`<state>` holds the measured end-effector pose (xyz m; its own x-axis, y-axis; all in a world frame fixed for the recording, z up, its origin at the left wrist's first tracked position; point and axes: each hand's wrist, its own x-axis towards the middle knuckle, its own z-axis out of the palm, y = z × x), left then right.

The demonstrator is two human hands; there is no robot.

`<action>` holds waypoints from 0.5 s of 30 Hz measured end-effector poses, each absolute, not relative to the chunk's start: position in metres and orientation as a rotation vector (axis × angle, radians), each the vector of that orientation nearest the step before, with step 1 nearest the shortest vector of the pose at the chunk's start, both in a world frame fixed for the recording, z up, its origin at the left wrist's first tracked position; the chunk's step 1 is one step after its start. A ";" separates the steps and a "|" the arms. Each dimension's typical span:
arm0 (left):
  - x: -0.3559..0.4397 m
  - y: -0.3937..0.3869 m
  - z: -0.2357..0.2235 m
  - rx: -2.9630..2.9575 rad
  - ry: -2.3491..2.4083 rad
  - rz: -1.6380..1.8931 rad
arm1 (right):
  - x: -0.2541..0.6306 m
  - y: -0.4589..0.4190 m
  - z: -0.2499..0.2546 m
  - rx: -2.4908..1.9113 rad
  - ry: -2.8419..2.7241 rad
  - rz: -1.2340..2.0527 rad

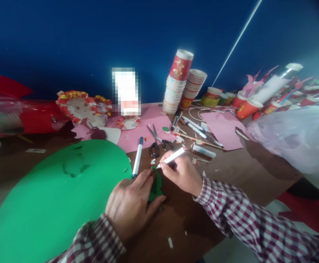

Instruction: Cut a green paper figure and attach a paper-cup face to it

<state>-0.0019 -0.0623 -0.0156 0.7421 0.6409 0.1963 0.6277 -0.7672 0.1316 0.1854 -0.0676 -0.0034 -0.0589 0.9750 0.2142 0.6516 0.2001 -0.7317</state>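
A white marker is gripped in my right hand, its tip down at the edge of a small green paper piece. My left hand lies over that piece with fingers stretched out, thumb apart, pressing it to the table and hiding part of it. Left of this hand spreads a large green paper sheet with a rounded edge and a few marks on it. A blue-capped marker lies just beyond my left fingers. Black-handled scissors rest open behind both hands.
Pink paper lies at the back under scraps and several pens. Stacked paper cups stand by the blue wall. A glue stick is right of the scissors. A plastic bag sits at the right of the brown table.
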 end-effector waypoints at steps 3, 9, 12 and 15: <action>-0.002 -0.063 -0.016 2.885 1.057 0.353 | 0.186 -0.068 -0.002 -1.507 -1.793 0.621; -0.002 -0.063 -0.016 2.899 1.061 0.349 | 0.186 -0.069 -0.002 -1.496 -1.765 0.658; -0.002 -0.063 -0.015 2.886 1.059 0.350 | 0.186 -0.069 -0.002 -1.484 -1.775 0.653; -0.002 -0.063 -0.015 2.870 1.054 0.367 | 0.186 -0.069 -0.001 -1.474 -1.795 0.646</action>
<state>-0.0018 -0.0630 -0.0147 0.7374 0.6449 0.2006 0.6301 -0.7639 0.1395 0.1865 -0.0688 -0.0010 -0.0922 0.9730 0.2115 0.6152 0.2227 -0.7562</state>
